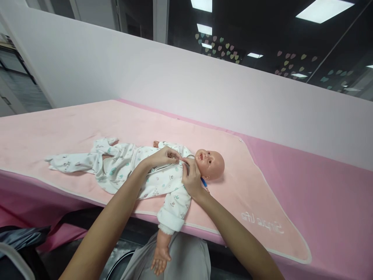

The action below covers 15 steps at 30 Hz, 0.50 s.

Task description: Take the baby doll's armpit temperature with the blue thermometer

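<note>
A baby doll lies on its back on a pink mat, head to the right, mouth open. It wears a white printed outfit whose front edges meet along the chest. My left hand pinches the cloth near the neckline. My right hand is beside the doll's chin, its fingers closed on the collar close to my left fingertips. The doll's near arm hangs over the mat's front edge, its sleeve cuff folded back. The trouser legs stretch out flat to the left.
The light pink mat covers a darker pink surface. A small blue object lies by the doll's neck. A white wall rises behind, and a dark chair part is at the lower left.
</note>
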Each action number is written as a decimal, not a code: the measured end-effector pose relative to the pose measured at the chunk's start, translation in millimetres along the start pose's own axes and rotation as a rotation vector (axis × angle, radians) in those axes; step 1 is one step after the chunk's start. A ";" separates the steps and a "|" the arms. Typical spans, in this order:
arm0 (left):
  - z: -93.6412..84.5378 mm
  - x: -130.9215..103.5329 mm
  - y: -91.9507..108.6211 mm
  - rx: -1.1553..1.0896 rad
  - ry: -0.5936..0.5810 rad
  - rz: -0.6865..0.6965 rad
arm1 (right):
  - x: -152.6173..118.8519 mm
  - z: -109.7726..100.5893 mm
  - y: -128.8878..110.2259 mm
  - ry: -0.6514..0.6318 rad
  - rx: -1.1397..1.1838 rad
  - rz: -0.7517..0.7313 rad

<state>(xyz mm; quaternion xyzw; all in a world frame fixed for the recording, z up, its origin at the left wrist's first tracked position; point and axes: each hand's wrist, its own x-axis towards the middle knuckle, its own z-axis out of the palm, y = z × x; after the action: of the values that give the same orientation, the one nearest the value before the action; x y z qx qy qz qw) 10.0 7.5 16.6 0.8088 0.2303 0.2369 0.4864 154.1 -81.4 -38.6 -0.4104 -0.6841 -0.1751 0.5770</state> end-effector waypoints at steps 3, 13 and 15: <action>0.1 -0.6 2.6 0.011 -0.019 0.002 | -1.3 0.7 1.7 -0.009 0.036 0.047; 2.7 -4.6 13.6 -0.169 -0.048 0.029 | 1.0 -0.8 -1.0 -0.018 0.090 0.120; 3.4 -5.1 14.8 -0.226 -0.063 0.032 | 1.3 -0.9 -1.0 -0.037 0.100 0.108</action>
<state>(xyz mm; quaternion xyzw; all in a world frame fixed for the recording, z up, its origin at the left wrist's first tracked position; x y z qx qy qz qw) 10.2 -4.1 27.6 0.7593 0.1741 0.2437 0.5777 153.9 -82.2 -36.9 -0.4204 -0.6794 -0.1020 0.5927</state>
